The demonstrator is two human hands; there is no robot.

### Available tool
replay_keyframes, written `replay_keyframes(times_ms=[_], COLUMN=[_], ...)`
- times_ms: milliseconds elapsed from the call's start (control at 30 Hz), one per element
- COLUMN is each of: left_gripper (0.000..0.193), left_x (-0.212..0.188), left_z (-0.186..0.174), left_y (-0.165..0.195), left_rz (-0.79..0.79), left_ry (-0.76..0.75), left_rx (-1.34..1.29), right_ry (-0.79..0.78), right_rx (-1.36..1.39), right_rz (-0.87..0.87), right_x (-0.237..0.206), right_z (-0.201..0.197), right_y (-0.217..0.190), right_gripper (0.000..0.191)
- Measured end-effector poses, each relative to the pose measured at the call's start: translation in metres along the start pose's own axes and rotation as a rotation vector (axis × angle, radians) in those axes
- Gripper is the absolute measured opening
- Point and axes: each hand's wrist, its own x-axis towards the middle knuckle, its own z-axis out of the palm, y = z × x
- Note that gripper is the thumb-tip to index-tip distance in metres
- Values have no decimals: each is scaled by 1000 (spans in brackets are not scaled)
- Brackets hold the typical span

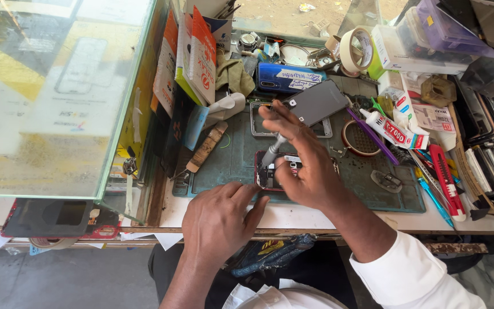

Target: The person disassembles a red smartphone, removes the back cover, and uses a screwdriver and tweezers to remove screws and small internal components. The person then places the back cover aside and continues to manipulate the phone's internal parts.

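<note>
An opened red-edged phone point(265, 174) lies on a dark green work mat point(235, 154) at the bench's front. My right hand point(304, 163) holds a grey screwdriver point(271, 153) upright over the phone, its tip down into the phone's body. My left hand point(218, 220) rests at the mat's near edge, fingertips touching the phone's lower corner. Behind the right hand sit a grey phone back panel point(315, 102) and an empty phone frame point(257, 123).
A glass counter top point(58, 97) fills the left. On the bench: a blue phone point(287, 78), tape roll point(354, 50), glue tube point(393, 130), red cutter point(446, 177), a wooden-handled tool point(207, 147), boxes, and stacked screens at the right point(487, 154).
</note>
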Motion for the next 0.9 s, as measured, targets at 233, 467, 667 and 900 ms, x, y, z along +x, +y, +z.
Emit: replay_keyframes(times_ms=[233,467,667,900], left_gripper=[22,21,22,22], left_x=[0,0,0,0], left_z=[0,1,2,2], left_y=[1,2,2,3], left_rz=[-10,-9,0,1], left_ry=[-10,1,14,9], left_rx=[8,10,-4,4], right_ry=[2,0,-3,18], right_rx=[24,56,125,115], right_rz=[12,16,138,23], right_x=[0,1,2,0], right_z=[-3,-4,-2,-5], right_y=[-1,-1,-3,0], right_gripper=[60,67,66,59])
